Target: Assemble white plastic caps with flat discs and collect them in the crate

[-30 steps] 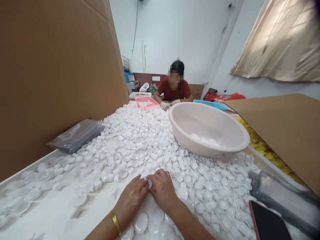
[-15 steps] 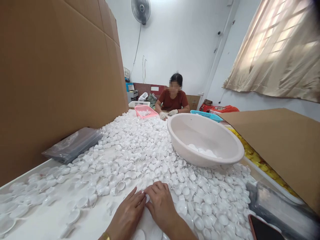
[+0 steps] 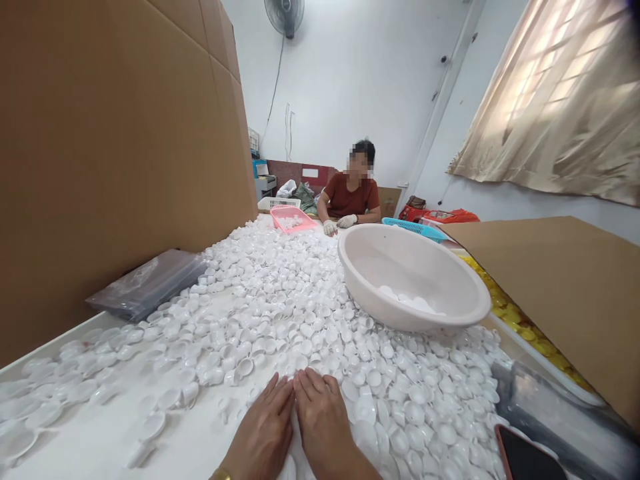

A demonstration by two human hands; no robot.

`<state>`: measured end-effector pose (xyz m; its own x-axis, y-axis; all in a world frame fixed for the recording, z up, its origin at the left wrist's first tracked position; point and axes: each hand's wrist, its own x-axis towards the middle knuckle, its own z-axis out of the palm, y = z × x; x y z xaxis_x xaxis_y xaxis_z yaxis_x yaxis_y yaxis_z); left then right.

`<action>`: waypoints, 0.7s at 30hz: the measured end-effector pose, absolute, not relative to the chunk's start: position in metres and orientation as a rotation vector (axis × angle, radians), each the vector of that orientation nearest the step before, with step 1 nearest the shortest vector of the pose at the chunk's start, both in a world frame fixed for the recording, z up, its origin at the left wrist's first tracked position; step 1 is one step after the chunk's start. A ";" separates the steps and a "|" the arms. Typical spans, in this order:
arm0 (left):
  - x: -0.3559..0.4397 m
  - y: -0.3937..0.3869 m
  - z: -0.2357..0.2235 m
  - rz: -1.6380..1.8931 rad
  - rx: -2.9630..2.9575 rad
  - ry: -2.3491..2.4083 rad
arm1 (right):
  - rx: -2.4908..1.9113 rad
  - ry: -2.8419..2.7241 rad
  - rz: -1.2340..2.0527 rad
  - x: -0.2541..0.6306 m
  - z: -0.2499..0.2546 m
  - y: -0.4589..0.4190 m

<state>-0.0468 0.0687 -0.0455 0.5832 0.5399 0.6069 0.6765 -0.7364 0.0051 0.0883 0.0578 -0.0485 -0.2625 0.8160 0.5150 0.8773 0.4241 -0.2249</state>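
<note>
Both hands lie side by side at the near edge, fingers forward and held close together. My left hand (image 3: pixel 267 423) and my right hand (image 3: pixel 323 417) almost touch at the fingertips, cupped over a row of small white plastic cups (image 3: pixel 289 467) that shows between the wrists. The thumbs and most of what lies under the palms are hidden. Around them spreads a wide layer of loose white cups (image 3: pixel 285 300), some tipped on their sides, thickest ahead and to the right.
A large pale basin (image 3: pixel 415 270) with some white pieces stands ahead right. Tall cardboard (image 3: pixel 120 167) walls the left; plastic bags (image 3: pixel 147 283) lie beside it. A phone (image 3: pixel 530 457) is at lower right. Across the table sits a gloved person (image 3: pixel 350 197) near a pink basket (image 3: pixel 290 220).
My right hand has turned straighter and drawn in beside the left, its fingers now pointing forward. The person opposite has raised and turned their head.
</note>
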 end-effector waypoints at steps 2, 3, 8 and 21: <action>-0.047 0.067 -0.042 -0.851 -2.601 -1.001 | -1.431 -2.078 -0.086 0.090 -0.045 0.056; -0.047 0.067 -0.040 -0.841 -2.606 -1.006 | -1.434 -2.061 -0.053 0.091 -0.042 0.055; -0.055 0.063 -0.029 -0.835 -2.661 -1.081 | -1.409 -2.087 0.122 0.096 -0.021 0.051; -0.064 0.068 -0.012 -0.876 -2.724 -1.302 | -1.428 -2.112 0.216 0.104 -0.018 0.057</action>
<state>-0.0642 0.0681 -0.0122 0.5017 0.7182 0.4821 0.7170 -0.6571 0.2327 0.1040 0.0572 -0.0176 -0.2630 0.8919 0.3680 0.7987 0.4152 -0.4355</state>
